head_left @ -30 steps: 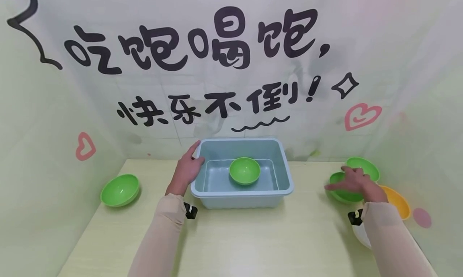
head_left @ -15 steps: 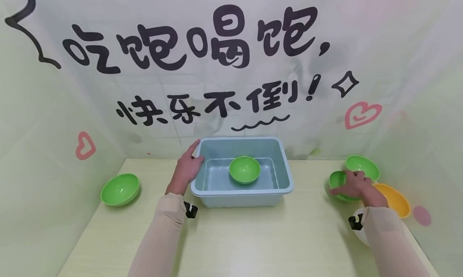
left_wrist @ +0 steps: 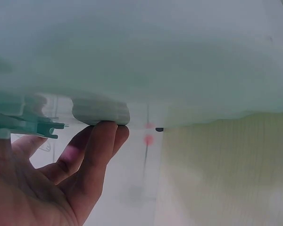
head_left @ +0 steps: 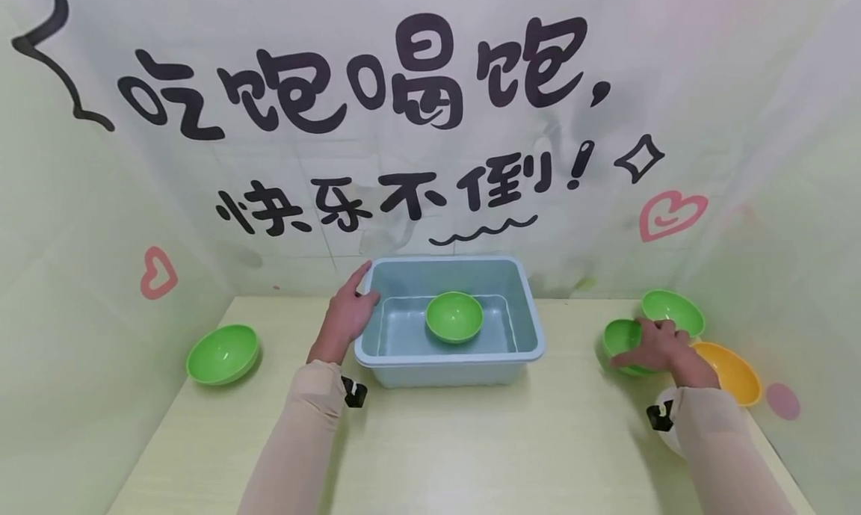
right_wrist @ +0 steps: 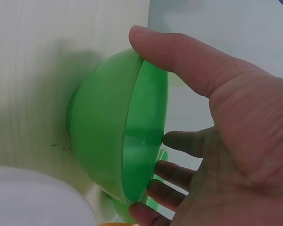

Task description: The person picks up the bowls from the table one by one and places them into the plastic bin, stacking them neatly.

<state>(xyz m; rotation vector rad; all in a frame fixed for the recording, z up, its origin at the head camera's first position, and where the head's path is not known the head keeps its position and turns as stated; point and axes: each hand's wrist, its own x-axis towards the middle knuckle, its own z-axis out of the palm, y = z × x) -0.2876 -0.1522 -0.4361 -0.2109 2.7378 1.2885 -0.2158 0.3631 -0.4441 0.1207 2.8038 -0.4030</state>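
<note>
The change is at the right hand (head_left: 655, 347): a second ago it hung over the near green bowl (head_left: 620, 338) with the thumb out past the edge, and now it has settled lower and grips the bowl across its mouth. In the right wrist view the thumb lies over one side of the rim, while the other fingers (right_wrist: 177, 174) meet the opposite side; whether their tips sit inside the rim or only on it, I cannot tell. The bowl has also shifted slightly toward the blue basin (head_left: 449, 375), though it remains at the right of the tabletop (head_left: 430, 455), well apart from the basin and mouth up. Whether its base has left the surface is unclear. In my judgement the bowl is now under the hand's control rather than merely reached for, and the slight shift suggests it is beginning to come away from its neighbours: the far green bowl (head_left: 676, 309) behind it, the orange bowl (head_left: 736, 373) beside the wrist, and a white rounded piece (right_wrist: 37, 200) partly hidden by the forearm. Little has altered elsewhere. The left hand (head_left: 350, 315) holds the basin's left side, thumb over the rim and fingers curled against the outside, which probably steadies it. A small green bowl (head_left: 454, 317) sits inside the basin, upright, and another green bowl (head_left: 223, 355) stands untouched at the tabletop's left.
</note>
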